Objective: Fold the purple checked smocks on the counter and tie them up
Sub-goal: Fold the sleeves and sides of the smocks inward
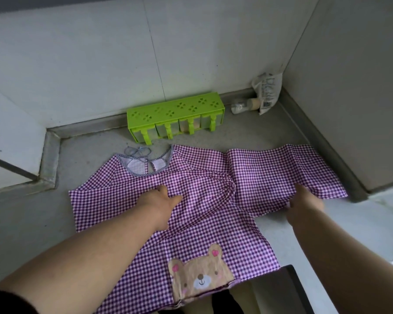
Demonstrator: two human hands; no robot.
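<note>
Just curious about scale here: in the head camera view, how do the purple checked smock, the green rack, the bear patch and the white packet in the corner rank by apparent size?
1. purple checked smock
2. green rack
3. bear patch, though nearness to the camera enlarges it, so ranks 2 and 3 are unsure
4. white packet

Two bare forearms in view, no watch, rings or bands seen. Left hand [162,203] & right hand [304,203] bare too, no gloves. Dark sleeve [7,302], black or near it, pushed up past the elbow on left arm, only its edge showing at bottom-left corner; right arm bare as far as frame edge, no sleeve seen.
</note>
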